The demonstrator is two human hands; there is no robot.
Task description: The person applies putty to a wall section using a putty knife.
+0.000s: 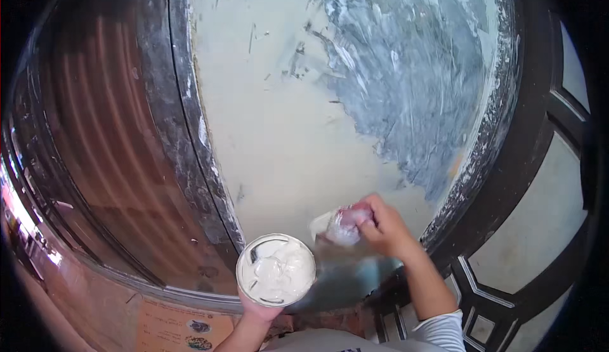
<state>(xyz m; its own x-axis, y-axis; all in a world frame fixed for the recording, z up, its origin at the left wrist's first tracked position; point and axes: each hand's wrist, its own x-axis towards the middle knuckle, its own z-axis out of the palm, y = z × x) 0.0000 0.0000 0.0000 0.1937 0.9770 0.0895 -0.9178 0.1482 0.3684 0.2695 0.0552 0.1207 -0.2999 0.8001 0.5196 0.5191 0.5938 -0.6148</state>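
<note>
My left hand (259,310) holds up a round tin (238,268) from below, and most of its fingers are hidden under it. Thick off-white putty (279,273) fills the tin, its surface swirled and streaked with dark marks. To the right, my right hand (384,228) is closed around a scraper (323,225) wrapped in clear and reddish plastic; it is slightly blurred. Its pale flat end points left, close to the lower part of a panel (279,136). Whether it touches the panel I cannot tell. Cream coating covers the panel's left and lower parts; a streaky blue-grey area (412,66) spans the upper right.
Dark, white-smeared frame strips (184,98) border the panel on both sides. A brown glossy pane (95,130) stands at left, and a dark frame with pale panels (533,225) at right. A printed orange-brown sheet (181,326) lies at lower left.
</note>
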